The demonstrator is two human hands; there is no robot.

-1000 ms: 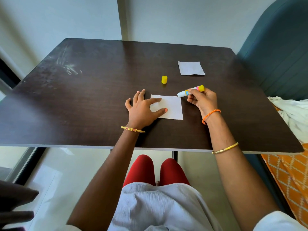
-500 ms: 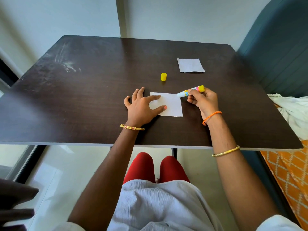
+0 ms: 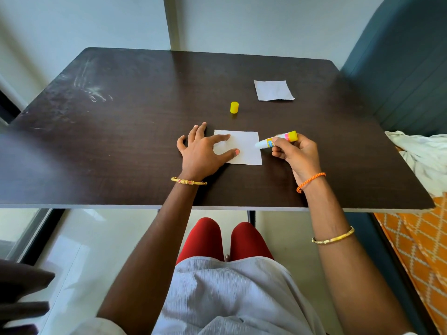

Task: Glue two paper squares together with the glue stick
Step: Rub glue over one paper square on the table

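The left hand (image 3: pixel 202 153) is lying flat with fingers spread, forefinger and thumb pressing down the left part of a white paper square (image 3: pixel 244 148) near the middle of the table's (image 3: pixel 121 141) front half. The right hand (image 3: pixel 296 155) is gripping an uncapped glue stick (image 3: pixel 278 140) in curled fingers, its white tip touching the right edge of that square and its yellow end pointing away to the right. Since half a second ago, the tip is sitting lower along that edge, down from the square's far right corner, while the left hand is staying put. The stick is showing a white body, a pink and orange label and a yellow base. Its yellow cap (image 3: pixel 234 107) is standing upright beyond the square, toward the table's middle. A second white paper square (image 3: pixel 273 90) is lying flat toward the far right corner, well apart from the first.
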